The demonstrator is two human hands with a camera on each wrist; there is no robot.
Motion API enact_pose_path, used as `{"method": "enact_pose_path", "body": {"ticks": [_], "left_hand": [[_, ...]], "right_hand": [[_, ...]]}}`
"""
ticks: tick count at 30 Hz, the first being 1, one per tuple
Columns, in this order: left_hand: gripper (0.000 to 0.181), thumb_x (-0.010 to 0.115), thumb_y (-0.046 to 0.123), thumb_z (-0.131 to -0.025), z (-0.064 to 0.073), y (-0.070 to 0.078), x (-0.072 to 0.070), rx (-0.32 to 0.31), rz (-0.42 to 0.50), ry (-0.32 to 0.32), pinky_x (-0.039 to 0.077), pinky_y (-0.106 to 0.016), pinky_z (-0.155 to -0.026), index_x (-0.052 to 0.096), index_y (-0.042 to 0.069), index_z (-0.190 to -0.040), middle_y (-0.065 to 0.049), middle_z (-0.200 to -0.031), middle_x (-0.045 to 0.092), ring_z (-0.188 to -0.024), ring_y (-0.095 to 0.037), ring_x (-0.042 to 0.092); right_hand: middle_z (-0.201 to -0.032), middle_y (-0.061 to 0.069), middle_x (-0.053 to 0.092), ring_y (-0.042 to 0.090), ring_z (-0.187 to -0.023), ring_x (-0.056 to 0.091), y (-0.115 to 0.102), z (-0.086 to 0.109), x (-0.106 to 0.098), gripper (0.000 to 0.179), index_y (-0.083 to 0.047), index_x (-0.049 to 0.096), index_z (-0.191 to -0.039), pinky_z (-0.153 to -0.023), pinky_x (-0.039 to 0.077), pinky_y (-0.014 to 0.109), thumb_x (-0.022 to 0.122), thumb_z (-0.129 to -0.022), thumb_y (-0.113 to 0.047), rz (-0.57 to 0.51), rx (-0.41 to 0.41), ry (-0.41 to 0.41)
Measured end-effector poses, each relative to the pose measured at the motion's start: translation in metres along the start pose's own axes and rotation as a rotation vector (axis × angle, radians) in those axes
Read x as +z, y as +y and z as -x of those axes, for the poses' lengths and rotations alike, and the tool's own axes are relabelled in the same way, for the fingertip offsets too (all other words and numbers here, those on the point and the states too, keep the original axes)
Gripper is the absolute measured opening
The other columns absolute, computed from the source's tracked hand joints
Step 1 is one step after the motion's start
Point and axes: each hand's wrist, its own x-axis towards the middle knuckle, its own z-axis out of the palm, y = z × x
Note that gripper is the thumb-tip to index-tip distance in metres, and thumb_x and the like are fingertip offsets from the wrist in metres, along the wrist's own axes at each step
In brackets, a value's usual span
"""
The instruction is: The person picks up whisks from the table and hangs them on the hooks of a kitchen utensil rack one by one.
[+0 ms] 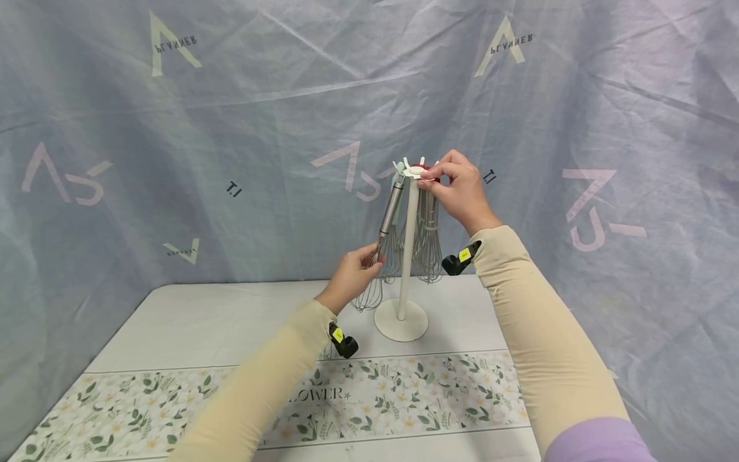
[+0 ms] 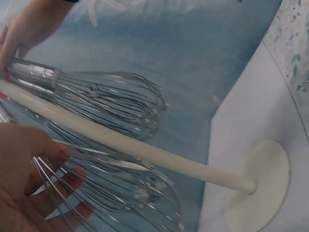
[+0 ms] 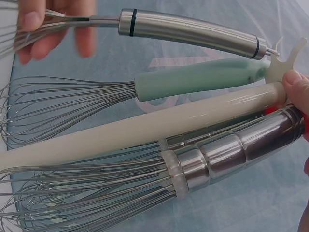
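A cream stand with a round base and a ring of hooks on top stands upright on the table. My right hand pinches the hook ring at its top, beside a red piece. My left hand holds a steel-handled whisk by the wires just under its neck. That whisk leans, its handle's end at a hook on the stand's left side. Beside it in the right wrist view hangs a whisk with a mint-green handle. Steel-handled whisks hang on the other side of the pole.
The white table carries a floral printed band along its front part. Some wire loops show beside my left wrist, mostly hidden by the sleeve. A grey-blue curtain with printed letters hangs close behind the table.
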Motion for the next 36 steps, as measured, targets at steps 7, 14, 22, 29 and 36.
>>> {"method": "enact_pose_path", "body": {"ticks": [7,14,22,29,36], "left_hand": [[0.071,0.076,0.026,-0.093,0.003,-0.025,0.011,-0.089,0.007,-0.052,0.044,-0.047,-0.109,0.043,0.014,-0.155,-0.01,-0.145,0.056,-0.137,-0.03,0.049],[0.082,0.079,0.039,-0.089,0.006,-0.043,0.015,-0.158,-0.015,-0.077,0.052,-0.048,-0.096,0.04,0.017,-0.156,-0.009,-0.14,0.059,-0.126,-0.03,0.056],[0.093,0.081,0.045,-0.086,0.019,-0.065,0.015,-0.292,-0.039,-0.139,0.05,-0.052,-0.099,0.031,0.018,-0.16,-0.016,-0.142,0.053,-0.127,-0.035,0.055],[0.081,0.077,0.041,-0.09,0.028,-0.082,0.009,-0.292,-0.042,-0.1,0.051,-0.051,-0.096,0.038,0.015,-0.156,-0.016,-0.137,0.056,-0.123,-0.034,0.057],[0.075,0.077,0.042,-0.09,0.036,-0.092,0.002,-0.295,-0.06,-0.054,0.051,-0.051,-0.095,0.043,0.019,-0.154,-0.017,-0.135,0.058,-0.12,-0.033,0.058]], "right_hand": [[-0.095,0.005,0.055,0.015,-0.082,0.047,-0.001,0.0,0.0,0.016,-0.004,0.078,-0.091,-0.072,0.035,0.03,0.082,-0.086,-0.018,0.005,-0.011,0.0],[-0.095,0.005,0.055,0.017,-0.083,0.046,-0.003,0.0,0.0,0.016,-0.003,0.078,-0.091,-0.073,0.035,0.031,0.082,-0.087,-0.019,0.0,-0.009,-0.01],[-0.093,0.005,0.054,0.021,-0.091,0.051,-0.002,-0.002,0.0,0.016,-0.002,0.078,-0.091,-0.078,0.039,0.035,0.083,-0.086,-0.016,-0.013,-0.005,-0.011],[-0.103,0.006,0.056,0.023,-0.108,0.049,-0.001,-0.003,-0.003,0.016,-0.002,0.078,-0.087,-0.092,0.04,0.041,0.084,-0.084,-0.017,-0.009,-0.002,-0.025],[-0.135,0.0,0.053,0.019,-0.129,0.05,0.001,-0.005,-0.005,0.017,-0.002,0.076,-0.086,-0.104,0.046,0.038,0.084,-0.085,-0.016,-0.111,0.084,-0.071]]}}
